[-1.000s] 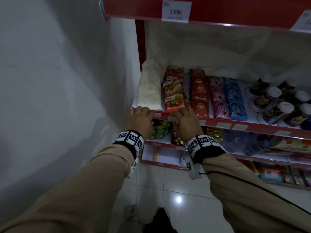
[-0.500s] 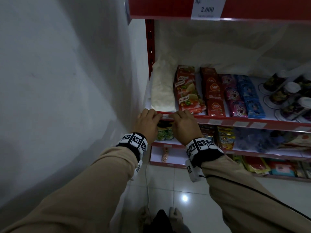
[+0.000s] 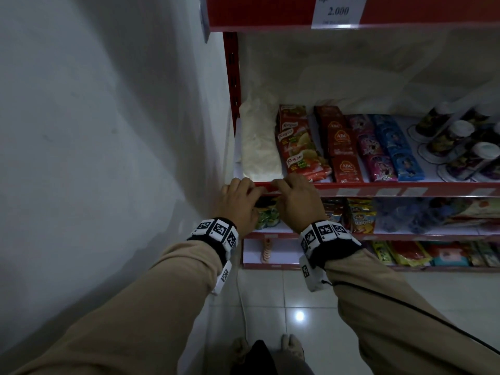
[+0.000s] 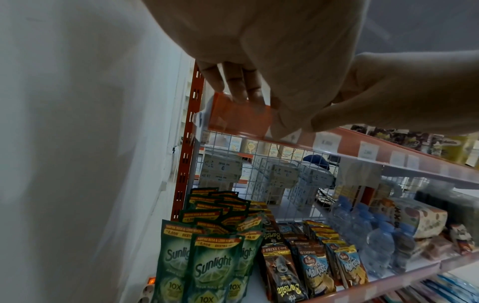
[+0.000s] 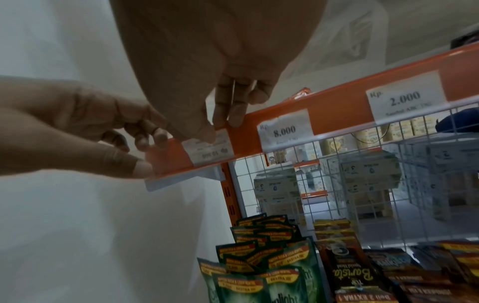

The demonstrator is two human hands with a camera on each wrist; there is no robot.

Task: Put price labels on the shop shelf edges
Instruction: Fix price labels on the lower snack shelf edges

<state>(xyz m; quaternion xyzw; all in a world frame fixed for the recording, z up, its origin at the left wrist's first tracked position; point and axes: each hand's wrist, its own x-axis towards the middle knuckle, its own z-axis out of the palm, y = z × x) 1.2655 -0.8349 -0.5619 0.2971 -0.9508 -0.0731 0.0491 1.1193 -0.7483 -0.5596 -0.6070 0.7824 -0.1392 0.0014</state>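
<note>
The right hand (image 5: 207, 67) was seen at the upper centre of the right wrist view. Its fingers (image 5: 220, 106) were curled over the top of the shelf edge (image 5: 337, 106), and its thumb was pressed on the price label (image 5: 210, 147), which sat on the red strip left of centre in the frame. The label appeared upside down, partly tucked behind a clear cover strip (image 5: 285, 144).

The left hand (image 5: 77, 127) was placed at the left of the frame. Its thumb and curled fingers pinched the end of the shelf edge and cover strip just beside the label.

The label was judged to be thin, light paper, easily creased or torn and liable to slip. It would best be held by its free margins, not across the print. The cover strip was judged flexible and springy; it would need to be held open from its end or lower lip.

Two other labels, marked 8.000 (image 5: 285, 128) and 2.000 (image 5: 404, 98), were seated further right on the same edge. Green soap pouches (image 5: 259, 266) and dark coffee sachets (image 5: 347, 272) stood on the shelf below, lower centre. A wire grid (image 5: 362, 164) backed the shelving, and a white wall (image 5: 64, 225) closed the left side, limiting room for the left hand.
</note>
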